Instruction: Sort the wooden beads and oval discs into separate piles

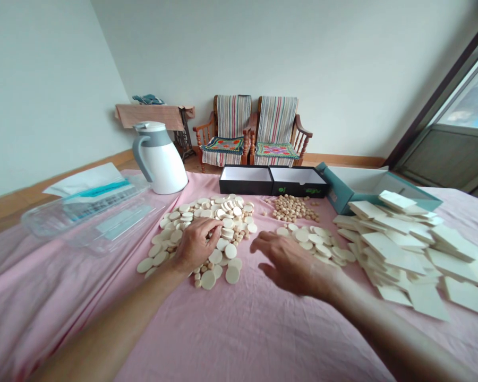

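Observation:
My left hand (199,243) rests on a mixed heap of pale round wooden discs (231,275) and small wooden beads (242,232). Its fingers are curled together at the heap's middle; what they pinch, if anything, is hidden. To the right, my right hand (284,259) hovers over the pink cloth with thumb and fingers apart, nothing visible in them. Just beyond it lies a smaller group of discs (322,249), partly covered by the hand. Behind that group is a separate pile of beads (292,208).
Two open black boxes (245,187) stand at the back, beside a teal box (340,199). Square wooden tiles (398,249) are heaped at right. A white-and-grey jug (165,164) and clear plastic packaging (115,220) occupy the left. Pink cloth (239,339) covers the table.

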The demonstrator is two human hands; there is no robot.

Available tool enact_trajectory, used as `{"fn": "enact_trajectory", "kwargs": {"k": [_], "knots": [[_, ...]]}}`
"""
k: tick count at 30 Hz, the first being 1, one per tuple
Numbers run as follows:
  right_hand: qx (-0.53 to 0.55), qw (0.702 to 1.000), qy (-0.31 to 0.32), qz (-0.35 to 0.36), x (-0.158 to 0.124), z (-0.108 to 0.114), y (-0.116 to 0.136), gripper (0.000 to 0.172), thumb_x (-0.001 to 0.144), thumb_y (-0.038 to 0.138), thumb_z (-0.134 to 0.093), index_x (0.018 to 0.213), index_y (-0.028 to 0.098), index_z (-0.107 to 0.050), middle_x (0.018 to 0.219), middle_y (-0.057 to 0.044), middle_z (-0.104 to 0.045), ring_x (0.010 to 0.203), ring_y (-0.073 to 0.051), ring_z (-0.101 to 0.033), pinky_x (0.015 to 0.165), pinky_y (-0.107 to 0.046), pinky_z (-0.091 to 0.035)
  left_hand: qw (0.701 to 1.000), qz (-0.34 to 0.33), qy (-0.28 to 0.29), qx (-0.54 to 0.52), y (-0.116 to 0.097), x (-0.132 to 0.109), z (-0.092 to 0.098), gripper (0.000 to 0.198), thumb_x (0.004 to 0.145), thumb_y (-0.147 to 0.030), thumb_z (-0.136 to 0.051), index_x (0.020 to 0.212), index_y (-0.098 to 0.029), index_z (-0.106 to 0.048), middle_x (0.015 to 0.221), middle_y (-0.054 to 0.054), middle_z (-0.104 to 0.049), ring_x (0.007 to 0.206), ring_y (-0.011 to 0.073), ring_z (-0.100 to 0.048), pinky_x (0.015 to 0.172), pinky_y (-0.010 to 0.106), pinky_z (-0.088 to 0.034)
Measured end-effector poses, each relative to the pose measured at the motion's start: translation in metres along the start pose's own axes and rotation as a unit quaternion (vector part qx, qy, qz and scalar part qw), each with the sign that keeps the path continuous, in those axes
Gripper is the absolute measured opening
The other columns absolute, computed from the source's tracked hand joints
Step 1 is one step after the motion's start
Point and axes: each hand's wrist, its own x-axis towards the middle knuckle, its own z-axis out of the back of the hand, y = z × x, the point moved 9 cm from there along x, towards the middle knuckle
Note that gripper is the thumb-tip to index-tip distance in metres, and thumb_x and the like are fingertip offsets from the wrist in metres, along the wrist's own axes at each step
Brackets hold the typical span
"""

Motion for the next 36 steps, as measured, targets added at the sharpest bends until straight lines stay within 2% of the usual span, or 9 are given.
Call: {"fn": "enact_trajectory", "kwargs": {"k": [2,4,7,9,14,20,23,28,36], "knots": [[0.030,0.997,-0.013,0.069,0.005,-0.016,0.029,0.027,0.080,0.013,-0.052,0.106,0.017,-0.057,0.101,-0.008,-0.059,0.095,-0.018,-0.054,0.080,-0.030,-0.042,1.000,-0.001,-0.002,0.001,0.000,0.000,0.000,0.014,0.086,-0.018,-0.050,0.089,-0.017,-0.063,0.085,0.005,-0.067,0.082,0.0168,-0.061,0.076,0.029,-0.048],[0.022,0.994,-0.020,0.104,0.009,-0.032,0.047,0.024,0.083,0.013,-0.049,0.104,0.017,-0.056,0.101,-0.008,-0.058,0.097,-0.019,-0.052,0.082,-0.031,-0.042,1.000,-0.006,-0.006,0.003,-0.001,-0.001,0.001,0.015,0.086,-0.018,-0.049,0.090,-0.017,-0.063,0.085,0.005,-0.067,0.081,0.0166,-0.062,0.076,0.029,-0.048],[0.004,0.994,-0.028,0.102,0.010,-0.046,0.053,0.017,0.085,0.013,-0.045,0.097,0.017,-0.057,0.098,-0.008,-0.057,0.093,-0.019,-0.050,0.080,-0.032,-0.042,1.000,-0.011,-0.007,0.003,-0.002,-0.001,0.001,0.015,0.086,-0.019,-0.049,0.090,-0.017,-0.063,0.084,0.005,-0.067,0.080,0.0165,-0.062,0.075,0.029,-0.048],[0.007,0.996,-0.034,0.086,0.009,-0.045,0.048,0.014,0.084,0.014,-0.046,0.094,0.016,-0.056,0.098,-0.009,-0.056,0.091,-0.019,-0.049,0.079,-0.031,-0.042,1.000,-0.013,-0.006,-0.002,-0.004,0.000,0.002,0.016,0.086,-0.018,-0.049,0.091,-0.017,-0.064,0.084,0.006,-0.067,0.081,0.0168,-0.062,0.075,0.029,-0.048],[0.029,0.997,-0.070,0.023,-0.006,-0.016,0.016,0.018,0.076,0.009,-0.049,0.091,0.016,-0.057,0.093,-0.008,-0.055,0.086,-0.017,-0.049,0.074,-0.029,-0.041,0.997,-0.068,0.029,-0.037,-0.023,0.005,0.010,0.016,0.084,-0.020,-0.052,0.093,-0.018,-0.066,0.086,0.006,-0.068,0.084,0.0172,-0.061,0.079,0.031,-0.047],[0.029,0.989,-0.142,-0.029,-0.037,0.022,-0.037,0.029,0.072,0.008,-0.051,0.097,0.018,-0.061,0.093,-0.007,-0.058,0.087,-0.018,-0.052,0.078,-0.031,-0.041,0.971,-0.155,0.173,-0.056,-0.055,0.003,0.003,0.018,0.078,-0.021,-0.061,0.094,-0.020,-0.068,0.090,0.005,-0.068,0.086,0.0185,-0.059,0.084,0.035,-0.045],[0.044,0.975,-0.203,-0.072,-0.049,0.031,-0.065,0.028,0.075,0.014,-0.052,0.100,0.019,-0.061,0.097,-0.007,-0.059,0.090,-0.018,-0.054,0.081,-0.032,-0.043,0.961,-0.169,0.211,-0.056,-0.061,-0.001,-0.001,0.028,0.072,-0.014,-0.061,0.098,-0.022,-0.067,0.097,0.003,-0.069,0.094,0.0203,-0.057,0.088,0.038,-0.044],[0.065,0.930,-0.327,-0.155,-0.067,0.032,-0.103,0.017,0.081,0.023,-0.048,0.091,0.019,-0.061,0.090,-0.006,-0.059,0.080,-0.017,-0.057,0.074,-0.030,-0.046,0.954,-0.175,0.239,-0.048,-0.063,-0.007,-0.010,0.042,0.066,-0.006,-0.056,0.104,-0.022,-0.065,0.100,0.003,-0.069,0.099,0.0217,-0.054,0.087,0.037,-0.047],[0.066,0.923,-0.332,-0.183,-0.072,0.014,-0.123,0.019,0.085,0.024,-0.044,0.086,0.019,-0.062,0.089,-0.005,-0.061,0.075,-0.016,-0.058,0.070,-0.027,-0.046,0.949,-0.195,0.247,-0.011,-0.059,-0.014,-0.025,0.023,0.082,-0.014,-0.057,0.101,-0.022,-0.066,0.103,0.003,-0.069,0.103,0.0207,-0.052,0.090,0.037,-0.044]]}}
